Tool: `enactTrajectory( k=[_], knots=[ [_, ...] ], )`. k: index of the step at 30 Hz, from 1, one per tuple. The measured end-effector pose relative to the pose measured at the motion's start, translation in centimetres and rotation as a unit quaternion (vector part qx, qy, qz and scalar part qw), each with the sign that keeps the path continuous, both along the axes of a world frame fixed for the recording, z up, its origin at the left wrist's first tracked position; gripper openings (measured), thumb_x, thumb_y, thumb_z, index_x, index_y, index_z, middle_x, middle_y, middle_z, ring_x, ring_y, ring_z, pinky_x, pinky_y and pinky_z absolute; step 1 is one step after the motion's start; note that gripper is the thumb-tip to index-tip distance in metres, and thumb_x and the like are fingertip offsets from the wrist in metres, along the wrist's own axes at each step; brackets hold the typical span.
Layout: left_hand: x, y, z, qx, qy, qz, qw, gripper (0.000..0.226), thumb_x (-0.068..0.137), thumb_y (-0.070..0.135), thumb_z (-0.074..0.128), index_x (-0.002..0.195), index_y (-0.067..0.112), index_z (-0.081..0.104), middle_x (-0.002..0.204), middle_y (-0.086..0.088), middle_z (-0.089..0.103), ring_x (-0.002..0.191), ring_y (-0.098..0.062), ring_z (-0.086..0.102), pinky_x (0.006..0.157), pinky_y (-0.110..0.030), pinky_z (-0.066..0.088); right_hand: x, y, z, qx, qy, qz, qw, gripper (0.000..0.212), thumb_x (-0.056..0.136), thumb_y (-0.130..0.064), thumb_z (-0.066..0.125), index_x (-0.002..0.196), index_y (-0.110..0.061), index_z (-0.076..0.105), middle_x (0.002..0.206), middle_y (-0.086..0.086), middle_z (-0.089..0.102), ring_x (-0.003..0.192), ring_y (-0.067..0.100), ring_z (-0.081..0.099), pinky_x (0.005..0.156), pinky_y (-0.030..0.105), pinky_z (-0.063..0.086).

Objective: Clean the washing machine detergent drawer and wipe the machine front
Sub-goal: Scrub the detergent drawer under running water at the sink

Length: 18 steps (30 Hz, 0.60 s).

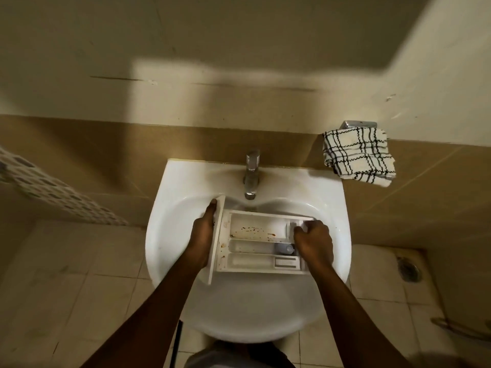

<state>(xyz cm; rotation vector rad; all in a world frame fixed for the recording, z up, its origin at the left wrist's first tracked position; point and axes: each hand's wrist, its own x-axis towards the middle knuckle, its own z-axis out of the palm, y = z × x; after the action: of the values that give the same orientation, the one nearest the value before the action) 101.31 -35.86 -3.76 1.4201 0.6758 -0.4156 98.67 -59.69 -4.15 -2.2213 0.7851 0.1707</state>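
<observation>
Drawer [252,239] sits in sink [164,208] under tap [251,176], left hand [203,235] gripping the front panel, right hand [313,243] curled round the back end; best tilt the stained compartment toward the spout.

Drawer [252,227] spans sink [239,314]; tap [251,176] just behind its far edge; near rim open for approach.

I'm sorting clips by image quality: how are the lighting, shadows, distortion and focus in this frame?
Head view: dim, warm light, with a pale patch on the wall under a broad shadow. Head view: wide-angle bending curves the sink rim and tile lines. Head view: stains in the detergent drawer are legible; frame edges look soft.
</observation>
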Motion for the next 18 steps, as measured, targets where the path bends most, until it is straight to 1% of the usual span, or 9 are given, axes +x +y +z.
enactTrajectory(
  k=[2,4,6,7,9,11,13,15,18],
  knots=[
    [0.4,-0.3,-0.2,0.003,0.004,0.005,1.0,0.067,0.092,0.066,0.046,0.104,0.007,0.075,0.095,-0.021,0.074,0.079,-0.033,0.073,0.066,-0.034,0.058,0.9,0.3,0.8,-0.018,-0.016,-0.016,1.0,0.037,0.084,-0.036,0.065,0.109,-0.009,0.059,0.115,0.01,0.06,0.107,0.032,0.058,0.079,0.032,0.043],
    [0.7,-0.3,-0.4,0.004,0.01,0.011,1.0,0.069,0.092,0.067,0.046,0.103,0.006,0.075,0.096,-0.023,0.074,0.081,-0.036,0.073,0.068,-0.036,0.059,2.2,1.0,1.8,-0.003,-0.042,-0.004,0.999,0.036,0.084,-0.037,0.06,0.108,-0.01,0.059,0.109,0.008,0.062,0.104,0.03,0.061,0.076,0.03,0.044],
    [1.1,-0.3,-0.5,0.002,0.015,0.016,1.0,0.071,0.092,0.067,0.045,0.103,0.004,0.075,0.1,-0.027,0.072,0.09,-0.042,0.072,0.077,-0.042,0.061,3.8,2.4,2.9,0.044,-0.06,0.025,0.997,0.024,0.092,-0.033,0.056,0.107,-0.014,0.06,0.103,0.002,0.065,0.1,0.025,0.063,0.077,0.03,0.044],
    [1.3,-0.3,-0.7,0.001,0.018,0.014,1.0,0.072,0.093,0.067,0.045,0.103,0.003,0.075,0.1,-0.028,0.072,0.092,-0.044,0.071,0.078,-0.043,0.061,4.5,3.3,3.6,0.078,-0.075,0.036,0.994,0.021,0.096,-0.031,0.055,0.108,-0.016,0.061,0.104,0.002,0.067,0.1,0.023,0.063,0.079,0.029,0.044],
    [1.5,-0.2,-1.0,-0.003,0.018,0.006,1.0,0.071,0.095,0.065,0.043,0.104,0.003,0.075,0.099,-0.026,0.072,0.091,-0.042,0.072,0.076,-0.041,0.061,5.8,5.2,5.0,0.146,-0.121,0.047,0.981,0.014,0.098,-0.032,0.053,0.101,-0.021,0.062,0.102,0.0,0.07,0.096,0.021,0.064,0.082,0.031,0.049],
    [1.6,-0.1,-1.5,-0.005,0.02,-0.002,1.0,0.07,0.094,0.067,0.042,0.104,0.006,0.075,0.097,-0.022,0.074,0.088,-0.039,0.073,0.08,-0.044,0.061,6.7,6.9,6.3,0.178,-0.155,0.051,0.97,0.018,0.099,-0.04,0.052,0.09,-0.027,0.059,0.091,-0.004,0.069,0.086,0.018,0.065,0.079,0.036,0.054],
    [1.7,0.2,-2.3,0.001,0.025,-0.004,1.0,0.073,0.089,0.073,0.044,0.102,0.008,0.075,0.096,-0.019,0.075,0.087,-0.039,0.073,0.087,-0.052,0.059,7.3,8.3,7.2,0.165,-0.163,0.066,0.97,0.028,0.097,-0.05,0.05,0.085,-0.027,0.058,0.082,-0.009,0.067,0.078,0.013,0.064,0.071,0.031,0.05],
    [1.6,0.3,-2.7,-0.003,0.02,-0.009,1.0,0.077,0.083,0.079,0.046,0.102,0.01,0.075,0.097,-0.018,0.075,0.089,-0.041,0.073,0.089,-0.057,0.056,7.7,9.5,7.7,0.118,-0.165,0.08,0.976,0.035,0.096,-0.056,0.048,0.083,-0.026,0.058,0.077,-0.009,0.067,0.073,0.01,0.064,0.067,0.028,0.047],
    [1.5,0.2,-2.7,-0.01,0.009,-0.015,1.0,0.075,0.085,0.076,0.046,0.105,0.009,0.073,0.097,-0.017,0.075,0.089,-0.041,0.073,0.087,-0.059,0.056,8.2,10.5,7.8,0.055,-0.165,0.082,0.981,0.034,0.096,-0.055,0.047,0.082,-0.026,0.056,0.076,-0.008,0.067,0.071,0.012,0.065,0.066,0.026,0.046]
  ],
)
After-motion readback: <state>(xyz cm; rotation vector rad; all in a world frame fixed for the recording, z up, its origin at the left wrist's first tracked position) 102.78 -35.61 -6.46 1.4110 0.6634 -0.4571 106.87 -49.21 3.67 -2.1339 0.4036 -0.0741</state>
